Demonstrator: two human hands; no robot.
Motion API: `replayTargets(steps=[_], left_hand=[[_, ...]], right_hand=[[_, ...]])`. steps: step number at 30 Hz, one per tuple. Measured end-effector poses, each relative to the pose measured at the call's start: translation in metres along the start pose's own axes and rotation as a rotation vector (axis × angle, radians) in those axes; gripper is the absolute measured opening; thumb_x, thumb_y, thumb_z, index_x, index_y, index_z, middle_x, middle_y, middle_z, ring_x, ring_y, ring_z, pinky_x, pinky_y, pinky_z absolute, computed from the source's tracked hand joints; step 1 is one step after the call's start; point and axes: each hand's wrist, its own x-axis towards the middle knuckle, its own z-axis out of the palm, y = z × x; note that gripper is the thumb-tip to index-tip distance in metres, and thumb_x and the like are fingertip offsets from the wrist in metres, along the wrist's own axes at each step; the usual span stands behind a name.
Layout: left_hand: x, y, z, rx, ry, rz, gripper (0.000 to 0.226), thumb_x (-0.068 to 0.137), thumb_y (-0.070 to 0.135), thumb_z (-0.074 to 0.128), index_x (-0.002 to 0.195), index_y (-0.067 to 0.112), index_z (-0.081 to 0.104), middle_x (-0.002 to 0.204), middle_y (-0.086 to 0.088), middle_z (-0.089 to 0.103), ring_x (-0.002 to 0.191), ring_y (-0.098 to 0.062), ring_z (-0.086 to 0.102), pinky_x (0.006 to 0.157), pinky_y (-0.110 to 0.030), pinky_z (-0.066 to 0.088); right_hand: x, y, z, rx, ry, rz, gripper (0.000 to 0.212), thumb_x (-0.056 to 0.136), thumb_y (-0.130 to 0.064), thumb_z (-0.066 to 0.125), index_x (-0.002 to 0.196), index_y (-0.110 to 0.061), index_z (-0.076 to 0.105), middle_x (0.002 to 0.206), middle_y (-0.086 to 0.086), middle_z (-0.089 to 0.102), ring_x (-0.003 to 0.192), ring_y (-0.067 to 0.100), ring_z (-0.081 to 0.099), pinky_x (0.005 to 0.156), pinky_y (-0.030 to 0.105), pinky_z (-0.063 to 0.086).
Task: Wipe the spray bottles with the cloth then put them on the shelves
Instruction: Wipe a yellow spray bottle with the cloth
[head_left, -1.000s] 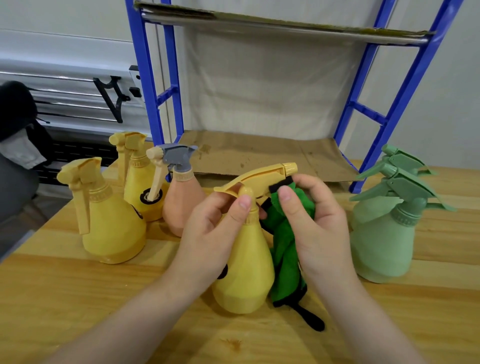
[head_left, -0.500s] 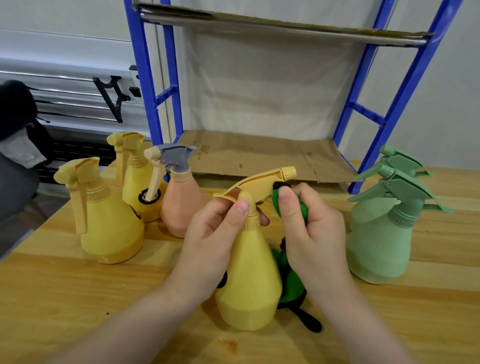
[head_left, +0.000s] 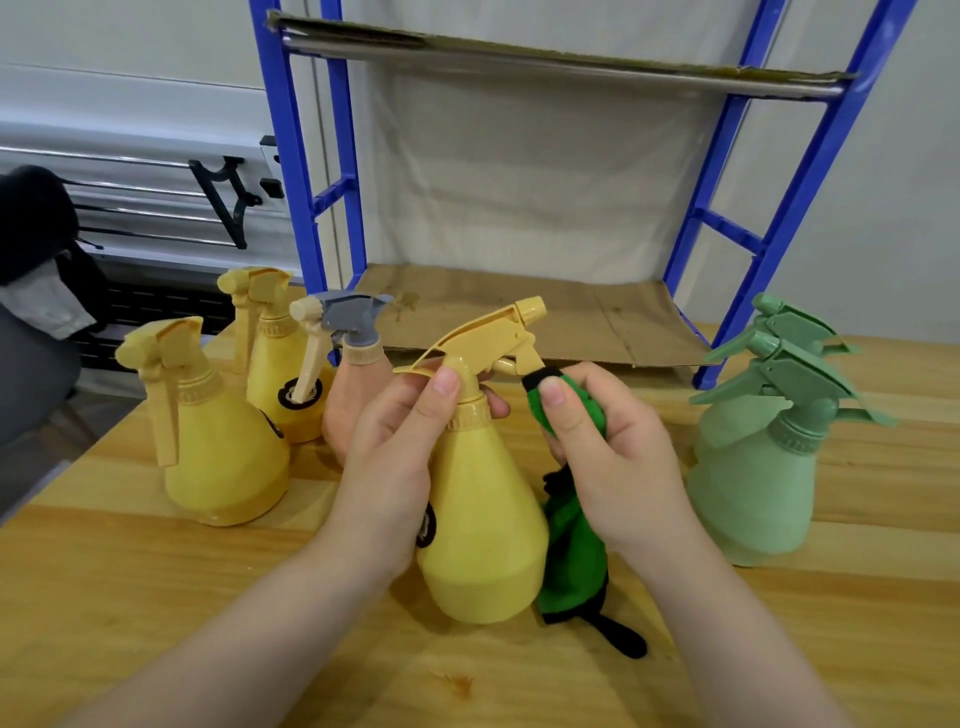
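Note:
My left hand (head_left: 395, 457) grips the neck of a yellow spray bottle (head_left: 483, 525) that is tilted over the wooden table (head_left: 156, 597). My right hand (head_left: 608, 457) pinches a green cloth with black trim (head_left: 571, 551) against the bottle's trigger, and the rest of the cloth hangs down to the table. Two more yellow bottles (head_left: 218, 441) (head_left: 275, 364) and a peach bottle with a grey head (head_left: 353, 374) stand at the left. Two pale green bottles (head_left: 753, 467) stand at the right.
A blue metal shelf rack (head_left: 810, 171) stands on the table behind the bottles. Brown cardboard (head_left: 519, 312) lines its lower shelf, and an upper shelf (head_left: 545, 67) runs above. A dark bundle (head_left: 31, 234) lies off the table's left edge.
The bottle has been turned slightly in my left hand. My right hand has slid the cloth along the trigger area, down and toward me.

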Motion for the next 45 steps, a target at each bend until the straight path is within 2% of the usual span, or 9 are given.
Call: replayTargets(steps=[4,8,14,21,25,30,35,38,45], left_hand=[[0.002,-0.004,-0.004,-0.009,0.023,-0.058,0.047,0.092,0.031,0.047,0.099,-0.014,0.062,0.077,0.004,0.073,0.068,-0.006,0.066,0.056,-0.023,0.053],[0.004,-0.004,-0.006,0.0,0.026,-0.149,0.05,0.086,0.041,0.05,0.1,-0.006,0.064,0.081,-0.005,0.073,0.067,-0.015,0.065,0.056,-0.029,0.054],[0.005,-0.007,0.0,0.053,0.073,-0.202,0.031,0.086,0.042,0.054,0.093,0.014,0.067,0.089,-0.004,0.076,0.068,-0.012,0.068,0.061,-0.034,0.057],[0.015,0.002,0.013,0.142,0.025,-0.185,0.024,0.095,0.037,0.049,0.101,0.022,0.067,0.099,0.0,0.076,0.091,-0.016,0.07,0.085,-0.05,0.053],[0.024,0.003,0.022,0.135,0.04,-0.124,0.024,0.097,0.036,0.05,0.11,0.027,0.067,0.106,0.011,0.074,0.107,-0.004,0.065,0.099,-0.038,0.046],[0.042,-0.011,0.049,0.2,-0.006,-0.075,0.015,0.096,0.033,0.056,0.108,0.031,0.066,0.097,0.015,0.072,0.093,0.001,0.065,0.085,-0.024,0.048],[0.061,-0.026,0.091,0.265,-0.134,-0.004,0.012,0.096,0.027,0.058,0.106,0.033,0.063,0.092,0.014,0.068,0.081,0.008,0.062,0.073,-0.011,0.048],[0.068,-0.04,0.105,0.345,-0.19,-0.005,0.023,0.096,0.029,0.058,0.118,0.024,0.064,0.1,0.011,0.069,0.089,0.002,0.063,0.08,-0.02,0.05],[0.069,-0.055,0.107,0.324,-0.208,-0.029,0.023,0.094,0.026,0.063,0.116,0.02,0.065,0.104,0.006,0.071,0.095,-0.006,0.065,0.087,-0.027,0.052]], right_hand=[[-0.001,0.008,-0.004,-0.331,0.127,-0.208,0.034,0.093,-0.046,0.052,0.072,-0.019,0.056,0.055,-0.005,0.043,0.053,0.004,0.041,0.049,0.014,0.03],[0.0,0.012,-0.013,-0.762,0.139,-0.412,0.035,0.098,-0.044,0.047,0.09,-0.014,0.062,0.073,-0.008,0.057,0.064,0.007,0.052,0.056,0.018,0.042],[0.002,0.01,-0.023,-0.911,-0.073,-0.311,0.018,0.099,-0.024,0.049,0.108,-0.013,0.059,0.088,0.001,0.064,0.074,0.022,0.061,0.059,0.034,0.051],[-0.004,-0.003,-0.042,-0.747,-0.05,-0.101,0.02,0.099,-0.033,0.051,0.116,-0.024,0.057,0.089,-0.009,0.062,0.079,0.011,0.055,0.066,0.029,0.043],[-0.023,-0.009,-0.061,-0.591,0.131,-0.087,0.015,0.096,-0.037,0.052,0.102,-0.026,0.061,0.065,-0.01,0.056,0.059,0.008,0.05,0.053,0.022,0.036],[-0.048,-0.021,-0.073,-0.358,0.129,0.033,0.007,0.094,-0.037,0.054,0.101,-0.036,0.053,0.078,-0.009,0.061,0.06,0.011,0.054,0.055,0.028,0.044],[-0.058,-0.02,-0.086,-0.335,0.058,0.169,0.044,0.088,-0.013,0.063,0.116,-0.04,0.042,0.096,-0.02,0.06,0.088,0.002,0.059,0.073,0.017,0.046],[-0.061,-0.018,-0.094,-0.36,0.034,0.204,0.06,0.081,0.002,0.055,0.123,-0.037,0.04,0.109,-0.014,0.058,0.098,0.006,0.057,0.085,0.027,0.048],[-0.057,-0.014,-0.1,-0.383,0.037,0.22,0.05,0.087,-0.002,0.05,0.13,-0.027,0.054,0.119,-0.011,0.06,0.107,0.005,0.056,0.094,0.027,0.047]])
